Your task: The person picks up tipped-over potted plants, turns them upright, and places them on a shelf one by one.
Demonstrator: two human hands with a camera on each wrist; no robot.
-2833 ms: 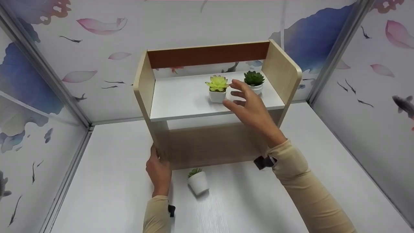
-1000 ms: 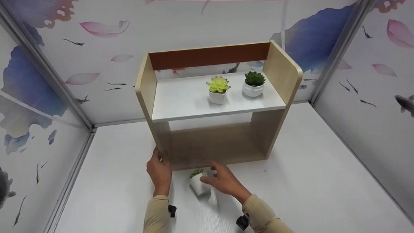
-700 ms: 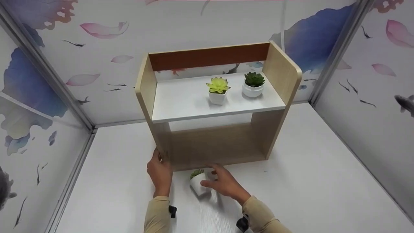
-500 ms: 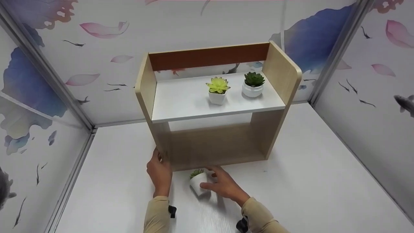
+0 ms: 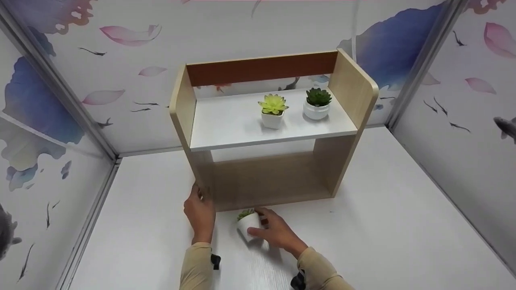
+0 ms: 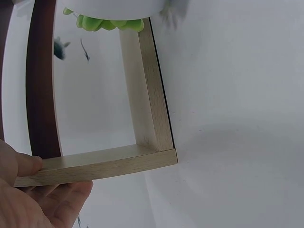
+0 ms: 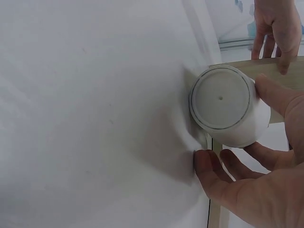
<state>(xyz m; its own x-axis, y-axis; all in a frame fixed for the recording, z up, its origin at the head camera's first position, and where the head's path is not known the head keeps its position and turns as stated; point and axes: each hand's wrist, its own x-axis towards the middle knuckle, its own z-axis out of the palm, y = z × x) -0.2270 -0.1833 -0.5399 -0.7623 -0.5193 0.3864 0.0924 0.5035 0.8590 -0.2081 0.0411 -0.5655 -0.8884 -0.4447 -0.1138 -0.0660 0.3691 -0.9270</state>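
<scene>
My left hand [image 5: 200, 215] grips the left side panel of a small two-tier wooden shelf [image 5: 181, 92], low near its front edge. In the left wrist view the thumb of my left hand [image 6: 52, 204] lies on one face of that panel [image 6: 114, 164], with the fingers under the other. A potted succulent [image 5: 247, 225] in a white pot lies tipped on its side before the shelf. My right hand [image 5: 278, 231] holds this pot, thumb on the near side and fingers around the far side. Its round base [image 7: 221, 99] faces the right wrist camera.
On the white upper board [image 5: 225, 127] stand a yellow-green succulent [image 5: 273, 110] in a square white pot and a dark green succulent [image 5: 317, 104] in a round white pot. The shelf stands on a white table [image 5: 403, 209] between printed wall panels [image 5: 250, 32].
My right hand has come down from the upper board to the tipped potted succulent, and its fingers have closed in around the pot. My left hand stays on the side panel.
</scene>
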